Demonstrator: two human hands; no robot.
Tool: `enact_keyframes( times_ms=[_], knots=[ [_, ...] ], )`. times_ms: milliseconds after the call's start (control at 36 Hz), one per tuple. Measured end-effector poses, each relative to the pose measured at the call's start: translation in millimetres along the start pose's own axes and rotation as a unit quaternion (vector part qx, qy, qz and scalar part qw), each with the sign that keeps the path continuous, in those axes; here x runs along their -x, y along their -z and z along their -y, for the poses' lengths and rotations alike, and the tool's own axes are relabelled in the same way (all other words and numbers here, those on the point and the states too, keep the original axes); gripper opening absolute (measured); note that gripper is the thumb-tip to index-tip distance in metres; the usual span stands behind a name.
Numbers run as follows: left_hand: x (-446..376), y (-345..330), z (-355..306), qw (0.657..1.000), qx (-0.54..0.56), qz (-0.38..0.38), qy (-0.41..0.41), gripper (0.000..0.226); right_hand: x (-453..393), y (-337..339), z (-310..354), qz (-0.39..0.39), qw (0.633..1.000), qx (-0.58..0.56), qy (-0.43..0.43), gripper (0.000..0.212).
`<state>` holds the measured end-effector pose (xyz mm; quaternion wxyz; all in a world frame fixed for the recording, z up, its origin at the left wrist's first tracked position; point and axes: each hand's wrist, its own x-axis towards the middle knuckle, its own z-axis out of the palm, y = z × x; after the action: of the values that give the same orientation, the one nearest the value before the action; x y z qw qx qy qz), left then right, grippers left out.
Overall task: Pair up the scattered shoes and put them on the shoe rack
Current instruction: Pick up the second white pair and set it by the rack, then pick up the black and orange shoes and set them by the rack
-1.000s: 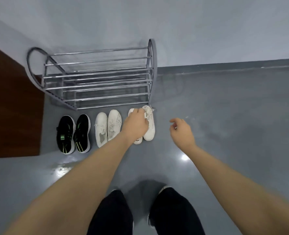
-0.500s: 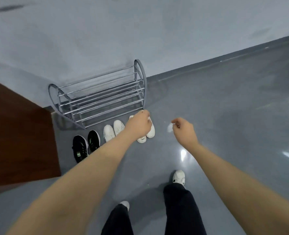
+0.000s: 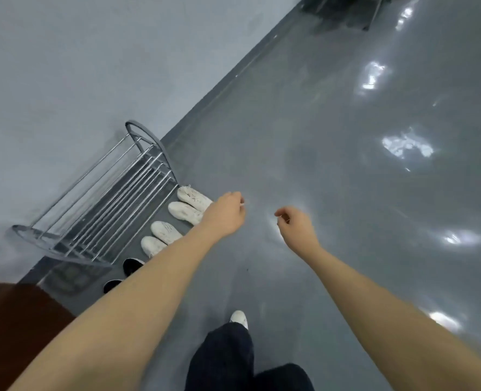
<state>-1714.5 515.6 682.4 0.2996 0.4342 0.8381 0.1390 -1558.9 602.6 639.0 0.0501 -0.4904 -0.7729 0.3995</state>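
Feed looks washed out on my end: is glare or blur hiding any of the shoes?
Head view: glare patches sit on bare floor, clear of the white shoes; the left forearm hides most of the black shoes; wide-angle tilt, slight motion blur.

We see a chrome rack (image 3: 98, 210) with bare rails against the wall. On the floor just in front of it three pairs lie in a row, toes toward the rack: white laced shoes (image 3: 190, 204) farthest, white knit shoes (image 3: 160, 238) in the middle, black shoes (image 3: 126, 273) nearest, partly hidden behind our forearm.
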Motion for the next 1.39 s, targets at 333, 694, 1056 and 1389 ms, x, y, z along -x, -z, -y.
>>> enact_keyframes(
  times_ms=[333, 694, 1056, 1389],
  knots=[
    [113.9, -144.8, -110.8, 0.970, -0.072, 0.129, -0.193, 0.034, 216.1, 39.4, -147.2, -0.168, 0.966, -0.095, -0.172, 0.027],
    [304.8, -299.6, -225.4, 0.876, -0.135, 0.257, -0.384, 0.030, 486.2, 48.6, -272.3, -0.340, 0.854, -0.135, -0.370, 0.026],
    [436.6, -438.5, -315.4, 0.725, -0.225, 0.391, -0.520, 0.030, 641.3, 45.3, -352.6, -0.460, 0.701, -0.193, -0.510, 0.025],
    [462.8, -537.5, -312.4, 0.607, -0.298, 0.456, -0.578, 0.031, 674.8, -14.5, -410.0, -0.522, 0.587, -0.228, -0.575, 0.025]
  ],
)
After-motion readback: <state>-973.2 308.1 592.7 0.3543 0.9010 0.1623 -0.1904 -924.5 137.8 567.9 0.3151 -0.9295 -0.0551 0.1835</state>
